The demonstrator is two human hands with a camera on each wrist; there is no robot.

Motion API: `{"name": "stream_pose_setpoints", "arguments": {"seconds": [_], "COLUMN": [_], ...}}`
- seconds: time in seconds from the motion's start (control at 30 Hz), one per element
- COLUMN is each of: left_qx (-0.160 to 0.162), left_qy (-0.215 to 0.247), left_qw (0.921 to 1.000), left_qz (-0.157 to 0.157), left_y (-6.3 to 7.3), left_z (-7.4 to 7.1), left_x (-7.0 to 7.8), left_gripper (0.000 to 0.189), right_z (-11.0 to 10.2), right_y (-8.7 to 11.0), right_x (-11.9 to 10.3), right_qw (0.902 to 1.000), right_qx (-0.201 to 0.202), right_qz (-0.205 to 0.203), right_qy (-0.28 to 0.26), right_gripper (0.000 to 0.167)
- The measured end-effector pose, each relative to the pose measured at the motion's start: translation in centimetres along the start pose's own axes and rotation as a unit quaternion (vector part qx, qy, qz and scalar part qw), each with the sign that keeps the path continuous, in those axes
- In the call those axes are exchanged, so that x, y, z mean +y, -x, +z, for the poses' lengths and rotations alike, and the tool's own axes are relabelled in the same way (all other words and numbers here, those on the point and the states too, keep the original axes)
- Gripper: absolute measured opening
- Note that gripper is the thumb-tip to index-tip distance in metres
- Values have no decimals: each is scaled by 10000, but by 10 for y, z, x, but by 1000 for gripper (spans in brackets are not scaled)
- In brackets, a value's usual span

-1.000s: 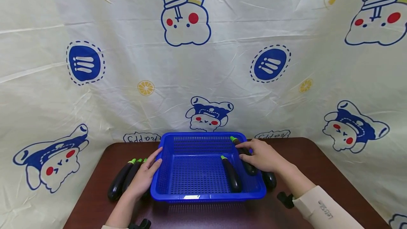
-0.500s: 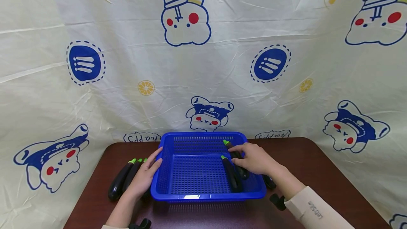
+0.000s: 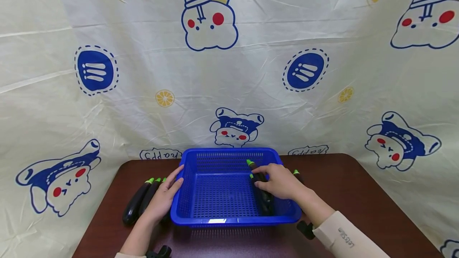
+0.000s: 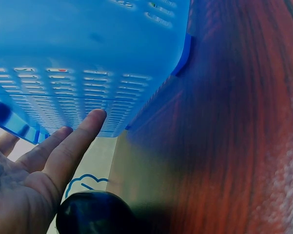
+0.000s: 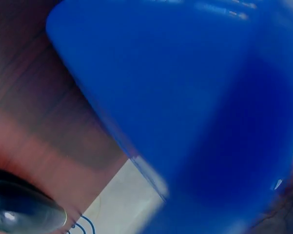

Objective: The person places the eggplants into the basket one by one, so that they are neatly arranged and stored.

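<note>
Blue slotted basket (image 3: 251,221): R hand (image 3: 279,181) has thumb + fingers clamped on upper eggplant (image 3: 261,177) inside; 2nd eggplant (image 3: 263,206) by thumb tip. L hand (image 3: 164,199) fingers straight, apart, bracing basket side. IMO lower gently, keep ∥, then release.

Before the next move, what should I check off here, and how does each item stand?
1. Left hand at the basket's left side: ok.
2. Right hand holding an eggplant inside the basket: ok.
3. Held eggplant resting on the basket floor: cannot tell; the hand partly covers it.
4. Basket upright: ok.
5. All eggplants inside: not ok; some eggplants lie on the table at left, and another eggplant at right.
</note>
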State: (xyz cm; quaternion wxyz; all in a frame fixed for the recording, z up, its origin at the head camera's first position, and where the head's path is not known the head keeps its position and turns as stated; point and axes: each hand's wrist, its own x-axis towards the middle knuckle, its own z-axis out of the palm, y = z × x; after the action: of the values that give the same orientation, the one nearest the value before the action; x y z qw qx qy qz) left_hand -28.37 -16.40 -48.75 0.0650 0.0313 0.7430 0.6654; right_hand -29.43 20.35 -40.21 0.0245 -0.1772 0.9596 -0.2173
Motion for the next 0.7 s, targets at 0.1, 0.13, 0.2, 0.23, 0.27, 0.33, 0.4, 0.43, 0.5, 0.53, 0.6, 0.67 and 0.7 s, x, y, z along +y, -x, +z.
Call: {"name": "stream_pose_setpoints", "arguments": {"seconds": [0.1, 0.13, 0.2, 0.23, 0.27, 0.33, 0.4, 0.43, 0.5, 0.53, 0.6, 0.67, 0.7], "left_qx": [2, -1, 1, 2, -6, -9, -10, -8, -10, -13, -20, -24, -26], "left_qy": [-1, -5, 4, 13, 16, 25, 25, 23, 33, 16, -3, -8, -25], "left_qw": [10000, 10000, 10000, 10000, 10000, 10000, 10000, 10000, 10000, 10000, 10000, 10000, 10000], "left_qz": [3, 8, 8, 7, 11, 17, 21, 19, 16, 21, 32, 41, 48], "left_y": [-1, -1, -1, -1, -1, -1, -2, -2, -2, -2, -2, -2, -2], "left_z": [0, 0, 0, 0, 0, 0, -1, -1, -1, -1, -1, -1, -1], "left_x": [0, -1, -1, -2, -2, -3, -3, -3, -3, -3, -3, -3, -3], "left_gripper": [49, 49, 49, 49, 49, 49, 49, 49, 49, 49, 49, 49, 49], "right_z": [5, 8, 13, 15, 19, 24, 29, 31, 35, 36, 40, 43, 44], "right_y": [-1, -1, -2, -2, -3, -3, -4, -5, -6, -7, -8, -9, -9], "right_x": [-2, -3, -4, -5, -5, -6, -7, -7, -7, -7, -6, -6, -5], "right_qw": [9999, 9999, 9998, 9997, 9997, 9995, 9994, 9993, 9993, 9993, 9993, 9993, 9992], "right_qx": [15, 19, 14, 6, 1, -7, -26, -29, -32, -31, -42, -63, -74], "right_qz": [27, 46, 85, 111, 134, 187, 257, 256, 258, 238, 175, 113, 81], "right_qy": [101, 127, 185, 201, 226, 262, 250, 261, 271, 274, 316, 358, 393], "right_gripper": [34, 33, 33, 32, 33, 33, 34, 34, 35, 35, 35, 35, 35]}}
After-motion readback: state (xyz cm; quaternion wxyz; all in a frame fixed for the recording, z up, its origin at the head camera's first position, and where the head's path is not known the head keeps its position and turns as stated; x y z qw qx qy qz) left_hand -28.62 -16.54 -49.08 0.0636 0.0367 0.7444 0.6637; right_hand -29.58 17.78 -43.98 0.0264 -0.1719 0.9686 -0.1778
